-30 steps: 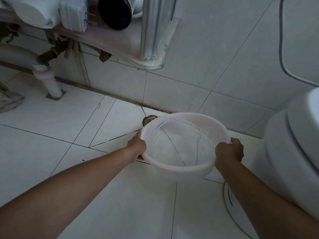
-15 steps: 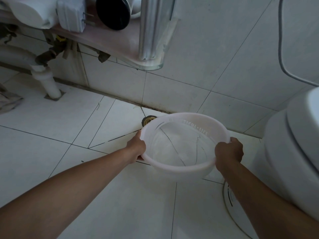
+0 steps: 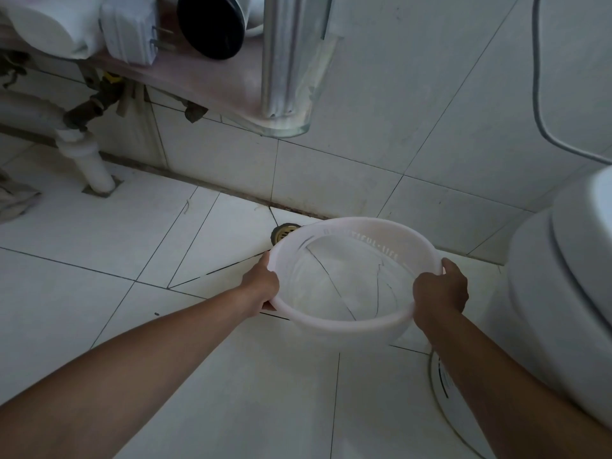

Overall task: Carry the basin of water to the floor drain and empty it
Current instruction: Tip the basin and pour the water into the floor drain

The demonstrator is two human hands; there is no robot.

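Note:
A translucent white plastic basin (image 3: 344,323) with clear water in it hangs above the tiled floor, held by its rim on both sides. My left hand (image 3: 263,286) grips the left rim and my right hand (image 3: 440,289) grips the right rim. The floor's tile joints show through the water and the basin's bottom. A round brass floor drain (image 3: 281,232) lies in the floor by the wall, just beyond the basin's far left edge, partly hidden by the rim.
A white toilet (image 3: 563,309) stands close on the right. A shelf (image 3: 198,81) with white items and a metal post juts from the wall above left. A white waste pipe (image 3: 89,160) enters the floor at left. A grey cable (image 3: 543,111) hangs on the wall.
The basin and both hands have shifted slightly toward the wall and drain; the grip is unchanged.

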